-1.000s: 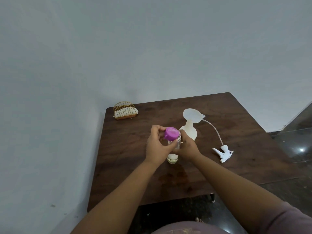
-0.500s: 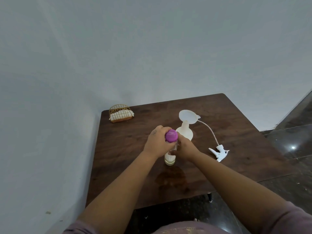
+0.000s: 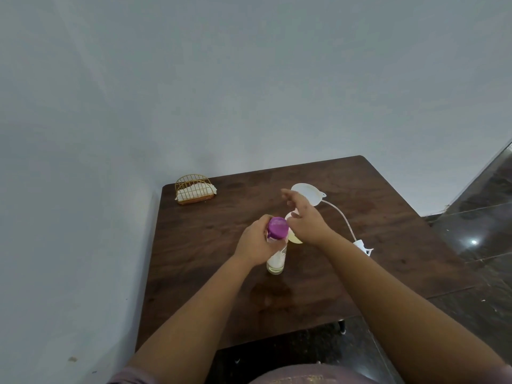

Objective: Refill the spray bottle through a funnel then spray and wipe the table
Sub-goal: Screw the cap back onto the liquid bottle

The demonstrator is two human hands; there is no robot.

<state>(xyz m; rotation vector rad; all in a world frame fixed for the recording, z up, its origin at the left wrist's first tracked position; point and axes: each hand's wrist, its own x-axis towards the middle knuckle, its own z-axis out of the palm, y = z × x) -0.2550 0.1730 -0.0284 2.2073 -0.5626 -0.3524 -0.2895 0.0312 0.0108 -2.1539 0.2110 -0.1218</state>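
A clear refill bottle with a purple cap stands on the brown wooden table. My left hand grips its upper part just below the cap. My right hand hovers beside the cap with fingers spread, holding nothing. Behind it a white funnel sits in the white spray bottle, which my right hand mostly hides. The white spray trigger head lies on the table to the right, with its thin tube running back toward the funnel.
A gold wire holder with white napkins stands at the table's far left corner by the wall. A wet patch shows on the table in front of the refill bottle. Dark tiled floor lies to the right.
My right hand has let go of the refill bottle and lifted away toward the funnel with fingers spread. My left hand keeps its grip near the purple cap.
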